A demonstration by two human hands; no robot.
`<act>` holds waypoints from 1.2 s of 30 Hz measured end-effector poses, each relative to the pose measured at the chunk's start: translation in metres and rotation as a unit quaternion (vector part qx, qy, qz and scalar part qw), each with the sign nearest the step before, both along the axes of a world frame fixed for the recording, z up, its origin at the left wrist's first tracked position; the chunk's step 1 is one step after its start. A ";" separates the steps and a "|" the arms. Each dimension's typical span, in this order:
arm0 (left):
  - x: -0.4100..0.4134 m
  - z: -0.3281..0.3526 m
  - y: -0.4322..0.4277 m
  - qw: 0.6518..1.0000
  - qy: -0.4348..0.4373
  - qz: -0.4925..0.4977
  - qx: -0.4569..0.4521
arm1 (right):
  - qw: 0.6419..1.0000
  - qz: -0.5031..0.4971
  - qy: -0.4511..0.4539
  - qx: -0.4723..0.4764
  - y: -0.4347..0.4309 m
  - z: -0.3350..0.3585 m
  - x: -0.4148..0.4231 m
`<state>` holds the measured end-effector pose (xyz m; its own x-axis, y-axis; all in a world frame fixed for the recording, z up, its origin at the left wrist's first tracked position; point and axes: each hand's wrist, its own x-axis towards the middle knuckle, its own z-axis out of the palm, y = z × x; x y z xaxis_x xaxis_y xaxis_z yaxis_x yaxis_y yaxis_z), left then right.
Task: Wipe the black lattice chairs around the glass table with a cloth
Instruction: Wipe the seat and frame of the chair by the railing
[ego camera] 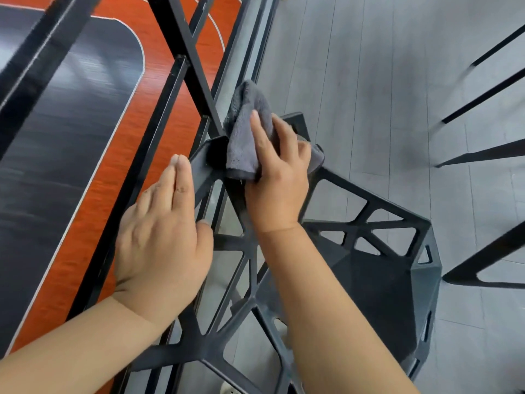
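Note:
A black lattice chair point(377, 268) stands below me, its open triangular backrest running from bottom centre up to the middle. My right hand point(277, 177) holds a grey cloth point(245, 132) against the top corner of the backrest. The cloth bunches up above my fingers. My left hand point(164, 237) lies with straight fingers along the left edge of the backrest, thumb against the lattice.
A black metal railing point(142, 172) runs diagonally just left of the chair. Beyond it lies an orange and black floor point(71, 137) far below. Thin black legs of other furniture point(483, 155) stand at the right on grey plank flooring point(383, 81).

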<state>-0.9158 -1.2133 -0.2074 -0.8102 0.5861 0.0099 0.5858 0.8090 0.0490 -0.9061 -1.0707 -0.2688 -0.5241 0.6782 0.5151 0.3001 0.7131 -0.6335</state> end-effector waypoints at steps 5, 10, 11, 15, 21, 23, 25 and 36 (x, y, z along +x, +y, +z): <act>0.000 0.000 -0.002 0.999 0.028 -0.028 -0.035 | 0.995 -0.079 0.033 0.058 0.036 -0.041 -0.002; 0.000 -0.002 -0.001 0.993 0.039 -0.071 -0.082 | 0.986 -0.129 0.039 0.099 0.058 -0.073 0.003; 0.000 -0.002 -0.001 0.992 0.044 -0.075 -0.090 | 0.985 -0.142 0.036 0.092 0.060 -0.079 0.005; 0.002 -0.006 -0.001 0.989 0.058 -0.081 -0.113 | 0.991 -0.115 -0.014 -0.074 0.064 -0.106 0.024; 0.003 -0.010 0.001 0.987 0.063 -0.081 -0.122 | 0.988 -0.129 -0.026 -0.082 0.060 -0.138 0.036; 0.003 -0.010 0.001 0.988 0.065 -0.079 -0.119 | 0.982 -0.146 -0.074 -0.097 0.055 -0.154 0.045; 0.003 -0.011 0.002 0.989 0.060 -0.078 -0.113 | 0.968 -0.115 -0.177 -0.135 0.043 -0.173 0.062; 0.003 -0.013 0.001 0.991 0.060 -0.072 -0.100 | 0.798 -0.014 -0.520 -0.305 0.029 -0.175 0.098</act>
